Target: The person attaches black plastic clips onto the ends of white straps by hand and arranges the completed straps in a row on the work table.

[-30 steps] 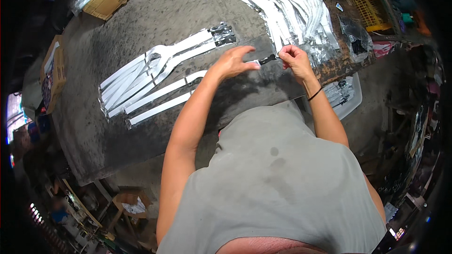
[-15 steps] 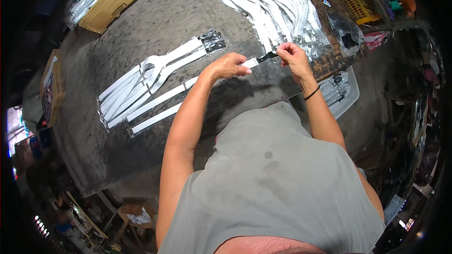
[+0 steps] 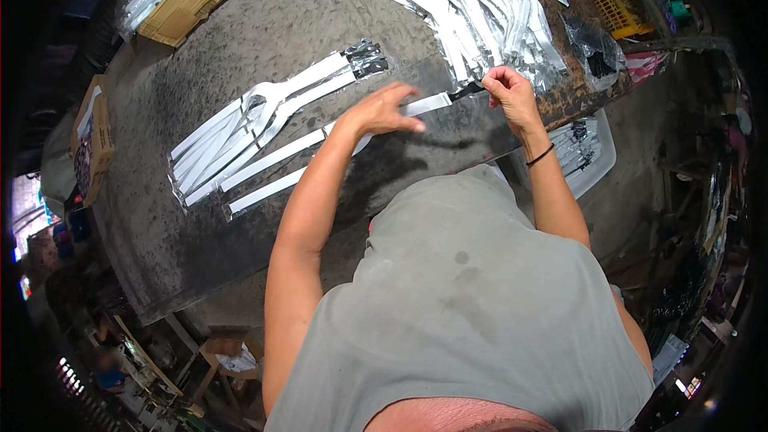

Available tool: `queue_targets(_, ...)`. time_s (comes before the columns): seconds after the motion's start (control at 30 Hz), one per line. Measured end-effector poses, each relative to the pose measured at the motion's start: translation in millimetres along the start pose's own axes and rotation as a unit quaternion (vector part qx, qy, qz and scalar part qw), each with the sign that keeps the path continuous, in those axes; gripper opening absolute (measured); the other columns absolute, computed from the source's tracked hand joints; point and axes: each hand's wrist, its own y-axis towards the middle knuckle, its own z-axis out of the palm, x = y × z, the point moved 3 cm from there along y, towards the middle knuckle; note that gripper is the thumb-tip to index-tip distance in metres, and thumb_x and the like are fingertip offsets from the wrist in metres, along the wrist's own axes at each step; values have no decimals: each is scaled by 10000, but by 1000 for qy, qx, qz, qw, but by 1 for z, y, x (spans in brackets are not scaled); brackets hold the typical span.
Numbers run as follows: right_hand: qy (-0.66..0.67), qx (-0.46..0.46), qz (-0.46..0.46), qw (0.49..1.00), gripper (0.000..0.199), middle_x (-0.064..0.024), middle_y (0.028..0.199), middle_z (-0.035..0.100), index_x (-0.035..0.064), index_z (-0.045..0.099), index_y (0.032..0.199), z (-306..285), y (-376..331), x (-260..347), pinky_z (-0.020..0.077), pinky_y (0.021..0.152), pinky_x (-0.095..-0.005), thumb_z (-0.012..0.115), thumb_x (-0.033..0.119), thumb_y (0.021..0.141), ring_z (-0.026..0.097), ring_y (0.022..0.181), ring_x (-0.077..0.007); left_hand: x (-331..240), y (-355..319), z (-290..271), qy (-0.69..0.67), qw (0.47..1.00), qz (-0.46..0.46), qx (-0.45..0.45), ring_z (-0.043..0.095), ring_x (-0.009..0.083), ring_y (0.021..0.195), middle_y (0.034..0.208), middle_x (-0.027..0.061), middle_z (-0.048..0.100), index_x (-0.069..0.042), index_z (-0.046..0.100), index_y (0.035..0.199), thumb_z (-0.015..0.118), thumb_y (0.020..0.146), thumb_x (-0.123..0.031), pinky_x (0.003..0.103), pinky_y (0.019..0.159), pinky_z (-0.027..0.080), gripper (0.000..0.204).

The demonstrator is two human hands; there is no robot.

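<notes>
A long, flat white strap (image 3: 430, 105) with a dark end lies slantwise across the table in front of me. My right hand (image 3: 512, 98) pinches the dark end between thumb and fingers. Over the strap's middle hovers my left hand (image 3: 382, 111), thumb and fingers spread, holding nothing; it hides part of the strap. To its left is a fanned bundle of white straps (image 3: 268, 106) in clear plastic, with black ends at the upper right. Beyond my right hand lies a big heap of similar straps (image 3: 472, 12), its near ends in shiny plastic.
A cardboard box (image 3: 196, 0) of wrapped straps stands at the far left, another carton (image 3: 96, 140) at the left edge. A yellow basket (image 3: 614, 2) and clear plastic bag (image 3: 596, 56) are far right. Below the table's right edge is a white tub (image 3: 602, 162).
My left hand has let go of the strap and spread its fingers. My right hand has moved slightly right with the dark end, and the strap has shifted with it.
</notes>
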Motion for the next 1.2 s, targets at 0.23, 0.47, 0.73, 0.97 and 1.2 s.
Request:
queue_targets(0.23,-22,14,-35,999,88,49,679,534,61,596,834,4,-3,17,407,511,-188,661,118,818,477,563,-39,-23,38,22,-174,956,-144,189,592,165,759,803,79,642,-23,615,982,672,805,-313,310,698,464,344)
queue_targets(0.47,-4,-52,-1,999,127,43,693,531,59,585,892,-32,2,-4,423,513,-197,660,143,833,479,559,-45,5,8,9,-194,934,-209,215,530,116,657,677,20,585,-27,625,882,662,815,-300,270,638,430,284)
queue_targets(0.73,39,-78,17,996,115,38,695,536,61,590,875,-45,14,-19,428,490,-189,662,138,831,486,547,-42,15,-7,-1,-127,957,-189,179,539,177,846,908,75,600,-31,544,1115,728,752,-296,298,754,429,485)
queue_targets(0.97,50,-99,48,993,121,50,690,525,82,571,896,-62,17,-27,430,479,-187,658,142,836,491,543,-41,36,-13,-5,-150,925,-240,253,536,125,804,861,27,613,-23,582,1058,677,803,-199,289,722,439,325)
queue_targets(1.2,51,-108,51,991,116,50,688,525,84,570,885,-61,18,-32,433,476,-188,658,143,836,494,543,-39,32,-15,-5,-192,928,-241,208,524,106,766,848,20,621,-23,611,1019,643,834,-190,280,695,432,251)
